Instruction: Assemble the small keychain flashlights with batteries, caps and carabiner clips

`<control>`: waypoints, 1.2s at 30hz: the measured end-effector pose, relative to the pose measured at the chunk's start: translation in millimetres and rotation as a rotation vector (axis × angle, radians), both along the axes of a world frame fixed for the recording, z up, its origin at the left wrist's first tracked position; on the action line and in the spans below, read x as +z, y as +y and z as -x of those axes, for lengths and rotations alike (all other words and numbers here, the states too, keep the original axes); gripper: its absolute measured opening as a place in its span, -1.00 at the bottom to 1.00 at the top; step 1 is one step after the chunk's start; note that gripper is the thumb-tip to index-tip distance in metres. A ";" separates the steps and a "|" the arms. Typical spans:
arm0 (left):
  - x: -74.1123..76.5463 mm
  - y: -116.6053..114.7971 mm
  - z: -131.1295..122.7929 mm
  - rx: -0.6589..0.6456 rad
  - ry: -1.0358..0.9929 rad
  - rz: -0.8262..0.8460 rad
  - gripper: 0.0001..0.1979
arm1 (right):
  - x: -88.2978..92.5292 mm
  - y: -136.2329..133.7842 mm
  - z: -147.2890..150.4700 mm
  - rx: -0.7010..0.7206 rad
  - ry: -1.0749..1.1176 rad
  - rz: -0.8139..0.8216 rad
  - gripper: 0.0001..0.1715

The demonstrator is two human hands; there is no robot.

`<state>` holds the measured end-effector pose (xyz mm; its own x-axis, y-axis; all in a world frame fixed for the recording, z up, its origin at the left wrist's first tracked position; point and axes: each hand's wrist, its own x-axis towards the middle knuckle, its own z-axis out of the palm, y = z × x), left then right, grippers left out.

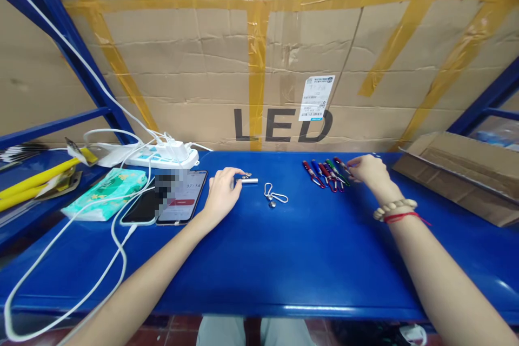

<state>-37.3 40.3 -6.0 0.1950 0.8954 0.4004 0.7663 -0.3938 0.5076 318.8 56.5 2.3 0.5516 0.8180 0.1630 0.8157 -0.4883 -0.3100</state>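
Right now the left hand (222, 193) rests on the blue desk (259, 259), its fingers pinched lightly round one end of a small silver tube (248, 180). The right hand (368, 171) reaches the row of coloured clip lights (326, 173), fingertips touching the nearest, nothing gripped. A loose silver clip (275, 195) lies between. Judging by the smooth surface, the round tube could roll away if that light hold slips

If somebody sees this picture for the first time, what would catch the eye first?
The large cardboard sheet printed LED fills the back. On the blue table, the left hand grips a silver tube, while the right hand touches a row of coloured keychain pens.
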 end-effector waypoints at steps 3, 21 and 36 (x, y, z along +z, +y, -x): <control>2.6 1.9 2.9 0.006 -0.024 -0.006 -0.81 | 1.6 1.1 -2.8 -0.055 0.112 0.131 -0.75; 16.6 -3.8 6.2 -0.005 -0.131 -0.067 -0.84 | 11.7 0.3 8.5 -0.121 0.067 0.286 -0.84; 22.2 2.6 19.7 0.032 -0.266 -0.187 -0.81 | 10.5 -5.7 28.5 -0.157 -0.017 0.228 -0.59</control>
